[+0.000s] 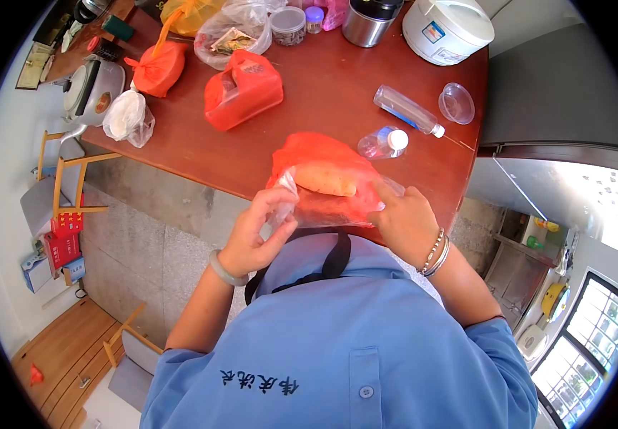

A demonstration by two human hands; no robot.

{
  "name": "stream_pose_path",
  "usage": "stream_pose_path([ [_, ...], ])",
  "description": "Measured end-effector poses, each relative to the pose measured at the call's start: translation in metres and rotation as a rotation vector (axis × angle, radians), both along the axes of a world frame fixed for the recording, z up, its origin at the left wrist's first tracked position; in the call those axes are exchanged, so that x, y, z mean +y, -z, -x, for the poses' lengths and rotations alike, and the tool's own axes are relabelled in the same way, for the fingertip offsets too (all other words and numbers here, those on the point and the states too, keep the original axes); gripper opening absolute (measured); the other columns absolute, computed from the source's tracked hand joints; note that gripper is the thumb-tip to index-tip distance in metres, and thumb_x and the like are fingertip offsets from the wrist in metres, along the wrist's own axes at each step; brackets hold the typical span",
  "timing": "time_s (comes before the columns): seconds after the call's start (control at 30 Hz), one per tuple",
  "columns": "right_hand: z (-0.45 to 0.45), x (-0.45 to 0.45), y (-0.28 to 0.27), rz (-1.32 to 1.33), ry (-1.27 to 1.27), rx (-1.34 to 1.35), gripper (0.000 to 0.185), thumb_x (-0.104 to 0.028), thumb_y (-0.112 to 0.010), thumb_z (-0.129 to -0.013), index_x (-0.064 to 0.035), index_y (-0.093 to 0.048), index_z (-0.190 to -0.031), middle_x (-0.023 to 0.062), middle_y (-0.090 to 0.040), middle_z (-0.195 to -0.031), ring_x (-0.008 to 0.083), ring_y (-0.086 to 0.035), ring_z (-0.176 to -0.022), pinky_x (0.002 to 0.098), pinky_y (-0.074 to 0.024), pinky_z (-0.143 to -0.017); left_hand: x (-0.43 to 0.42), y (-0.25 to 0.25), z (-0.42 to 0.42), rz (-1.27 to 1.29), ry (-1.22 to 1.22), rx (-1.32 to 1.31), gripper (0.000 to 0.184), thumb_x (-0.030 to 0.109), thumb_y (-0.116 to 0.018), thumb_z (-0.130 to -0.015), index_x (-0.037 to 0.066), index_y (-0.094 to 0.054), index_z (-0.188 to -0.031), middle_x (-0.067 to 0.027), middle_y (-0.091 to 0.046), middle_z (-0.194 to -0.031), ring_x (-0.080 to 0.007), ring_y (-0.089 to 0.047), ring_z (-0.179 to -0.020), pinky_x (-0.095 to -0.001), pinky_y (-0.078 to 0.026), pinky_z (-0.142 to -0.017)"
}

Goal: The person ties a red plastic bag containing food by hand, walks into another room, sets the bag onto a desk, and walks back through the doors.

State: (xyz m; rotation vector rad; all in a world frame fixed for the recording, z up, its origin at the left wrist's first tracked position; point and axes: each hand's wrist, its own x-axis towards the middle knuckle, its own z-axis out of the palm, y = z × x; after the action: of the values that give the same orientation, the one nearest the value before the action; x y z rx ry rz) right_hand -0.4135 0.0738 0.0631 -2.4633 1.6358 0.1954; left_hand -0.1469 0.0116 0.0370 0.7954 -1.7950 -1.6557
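A red plastic bag [316, 151] lies near the table's front edge, its mouth facing me. Inside its opening rests a long, pale orange item [325, 179], perhaps a root vegetable. Clear plastic shows along the bag's near side. My left hand [262, 225] pinches clear plastic at the left of the opening, with thumb and fingers close together. At the right side, my right hand [407, 223] has its fingers on the edge of the red bag; its fingertips are partly hidden in the plastic.
On the brown table [323, 93], a short bottle [382, 144], a long bottle [407, 109] and a clear bowl [456, 104] lie beyond my right hand. A red bag [243, 89] stands farther left. At the back are a rice cooker [446, 32] and a steel container [369, 25].
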Motion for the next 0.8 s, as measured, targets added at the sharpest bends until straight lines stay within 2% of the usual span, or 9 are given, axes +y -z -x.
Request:
stream_pose_path([
  [0.13,0.0,0.0,-0.003,-0.004,0.009,0.032,0.008,-0.013,-0.062,-0.068,-0.0145,-0.066,-0.062,0.0242,-0.05,-0.13,0.0163,-0.06,-0.069,0.0307,-0.0425,-0.062,-0.001,0.004,0.0,0.078,-0.011,-0.028,0.038,-0.005,-0.055,-0.086,0.005,-0.042,-0.121,-0.0063,-0.05,-0.104,-0.014,-0.055,-0.087,-0.0285,-0.045,-0.08],
  [0.23,-0.002,0.0,-0.007,-0.002,0.037,0.041,0.007,-0.013,-0.062,-0.068,-0.0137,-0.066,-0.062,0.0259,-0.046,-0.133,0.0175,-0.06,-0.065,0.0301,-0.0431,-0.059,0.0,0.006,0.0,0.097,-0.062,-0.021,0.036,-0.004,-0.055,-0.086,0.005,-0.044,-0.119,-0.007,-0.051,-0.106,-0.0149,-0.056,-0.089,-0.0281,-0.045,-0.08],
  [0.33,-0.001,0.001,-0.003,0.033,0.039,0.024,0.006,-0.013,-0.061,-0.067,-0.0174,-0.065,-0.066,0.0268,-0.041,-0.138,0.019,-0.055,-0.056,0.0296,-0.0465,-0.06,0.001,0.003,0.001,0.094,-0.115,0.002,0.033,-0.003,-0.056,-0.086,0.004,-0.048,-0.117,-0.0085,-0.055,-0.11,-0.0165,-0.058,-0.091,-0.0268,-0.045,-0.08],
  [0.6,0.0,-0.002,-0.004,0.058,0.071,0.027,0.005,-0.013,-0.063,-0.066,-0.0176,-0.064,-0.065,0.0285,-0.038,-0.139,0.017,-0.058,-0.058,0.0293,-0.0477,-0.062,-0.006,0.004,0.006,0.199,-0.086,-0.095,0.031,-0.006,-0.05,-0.089,0.004,-0.045,-0.118,-0.0072,-0.049,-0.107,-0.0124,-0.055,-0.093,-0.0256,-0.045,-0.081],
  [0.7,-0.001,-0.004,-0.005,0.07,0.091,-0.003,0.006,-0.013,-0.062,-0.068,-0.0147,-0.064,-0.063,0.0271,-0.039,-0.139,0.0174,-0.06,-0.061,0.03,-0.0483,-0.061,-0.008,0.004,0.013,0.163,-0.158,-0.065,0.028,-0.001,-0.055,-0.088,0.003,-0.049,-0.116,-0.0091,-0.057,-0.104,-0.0168,-0.058,-0.091,-0.027,-0.046,-0.08],
  [0.8,-0.003,-0.005,-0.006,0.08,0.09,-0.014,0.007,-0.012,-0.061,-0.068,-0.0128,-0.064,-0.062,0.0266,-0.04,-0.139,0.0176,-0.061,-0.062,0.0302,-0.0485,-0.061,-0.01,0.0,0.014,0.134,-0.143,-0.077,0.028,0.0,-0.055,-0.088,0.004,-0.049,-0.115,-0.0095,-0.057,-0.104,-0.0172,-0.057,-0.091,-0.0277,-0.046,-0.081],
])
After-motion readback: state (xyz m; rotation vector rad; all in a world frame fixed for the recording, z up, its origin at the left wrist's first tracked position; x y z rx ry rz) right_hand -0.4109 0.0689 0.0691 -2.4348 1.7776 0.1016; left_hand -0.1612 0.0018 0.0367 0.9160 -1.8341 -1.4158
